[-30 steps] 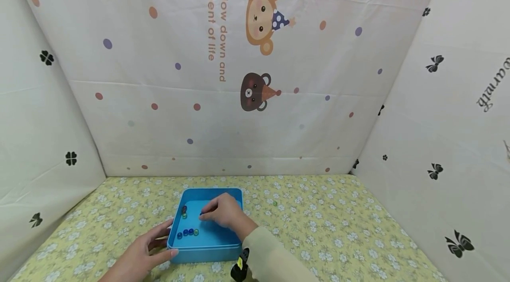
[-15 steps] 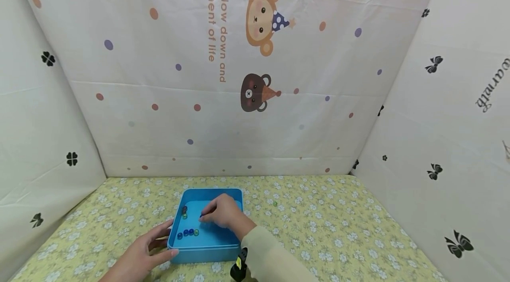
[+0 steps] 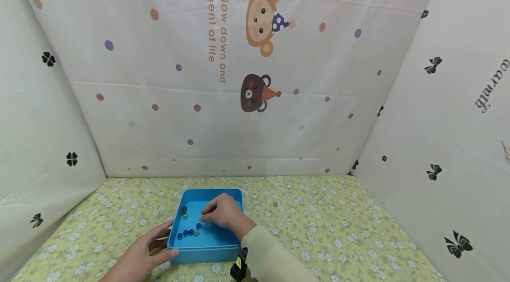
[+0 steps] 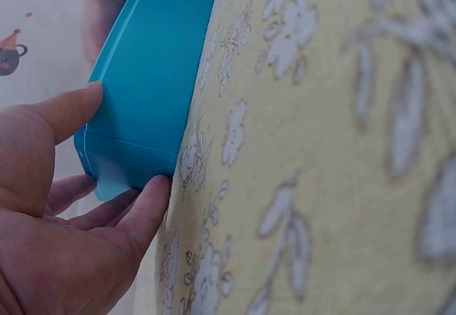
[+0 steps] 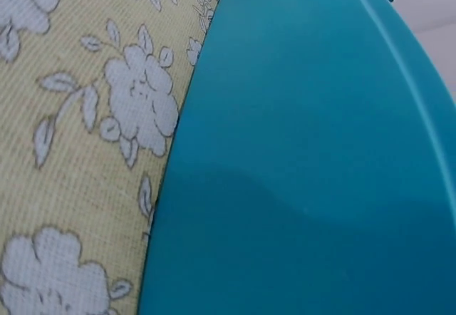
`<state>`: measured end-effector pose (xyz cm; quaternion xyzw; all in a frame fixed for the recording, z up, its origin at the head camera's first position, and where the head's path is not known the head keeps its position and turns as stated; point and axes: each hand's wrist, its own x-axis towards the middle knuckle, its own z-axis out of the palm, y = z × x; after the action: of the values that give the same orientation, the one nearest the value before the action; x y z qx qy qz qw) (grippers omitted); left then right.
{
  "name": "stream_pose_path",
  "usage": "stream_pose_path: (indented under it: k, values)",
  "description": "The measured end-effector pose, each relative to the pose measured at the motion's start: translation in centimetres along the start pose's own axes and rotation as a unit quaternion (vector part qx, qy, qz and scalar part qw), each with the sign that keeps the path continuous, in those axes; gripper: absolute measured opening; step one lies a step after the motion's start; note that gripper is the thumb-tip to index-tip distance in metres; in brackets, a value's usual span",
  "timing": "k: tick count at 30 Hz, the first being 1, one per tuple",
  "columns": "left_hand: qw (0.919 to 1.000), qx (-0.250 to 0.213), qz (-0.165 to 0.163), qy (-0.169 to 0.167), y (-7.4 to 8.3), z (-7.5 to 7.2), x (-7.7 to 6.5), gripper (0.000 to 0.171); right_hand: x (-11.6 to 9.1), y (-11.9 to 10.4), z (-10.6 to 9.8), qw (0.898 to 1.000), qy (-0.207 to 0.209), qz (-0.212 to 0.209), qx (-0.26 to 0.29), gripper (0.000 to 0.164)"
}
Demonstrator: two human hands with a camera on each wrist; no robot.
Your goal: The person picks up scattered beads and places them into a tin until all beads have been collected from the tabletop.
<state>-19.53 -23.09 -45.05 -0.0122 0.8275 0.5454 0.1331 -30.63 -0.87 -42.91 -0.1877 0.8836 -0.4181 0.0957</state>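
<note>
A blue open-topped box (image 3: 207, 253) stands on the tabletop. My left hand (image 3: 139, 251) grips its near left corner, thumb on the near side and fingers along the left; the left wrist view shows this hand (image 4: 78, 208) up close. Inside, a front row of blue marbles (image 3: 185, 232) ends in a green one (image 3: 196, 232). A single dark blue marble (image 3: 198, 225) lies just behind that row. Dark reddish and green marbles (image 3: 184, 211) sit by the left wall. My right hand (image 3: 225, 211) is over the box, fingers bent, fingertips just behind the single marble; its palm is hidden.
A green marble (image 3: 275, 204) lies on the yellow floral cloth (image 3: 318, 229), right of the box. White printed sheets (image 3: 223, 140) stand behind and at both sides. The right wrist view is mostly filled by the box's outer wall (image 5: 299, 151).
The dark blue marble that was at my right fingertips now lies apart from them on the box floor, nearer the front row. Both hands have hardly moved.
</note>
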Motion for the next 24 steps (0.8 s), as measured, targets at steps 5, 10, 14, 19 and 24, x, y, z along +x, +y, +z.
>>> stream_pose_path:
  k: [5,10,14,19,24]
  values:
    - [1.0000,0.000,-0.005,0.005,0.2,0.1,-0.2,0.090,-0.2,-0.2,-0.5,1.000,-0.001,-0.011,-0.002,0.012]
    - [0.9999,0.001,-0.010,0.012,0.3,0.2,-0.1,0.090,-0.3,-0.2,-1.1,1.000,0.001,-0.013,0.002,0.015]
    - [0.9998,0.004,-0.012,0.018,0.2,0.2,0.0,0.089,-0.3,-0.1,-1.5,1.000,0.002,-0.014,0.010,0.017]
    - [0.9996,0.010,-0.012,0.024,0.1,0.3,0.1,0.089,-0.8,0.2,-2.2,0.999,0.000,-0.032,0.019,0.020]
    - [0.9994,0.011,-0.013,0.031,0.1,0.3,0.1,0.090,-1.2,0.3,-2.9,0.998,0.004,-0.046,0.039,0.023]
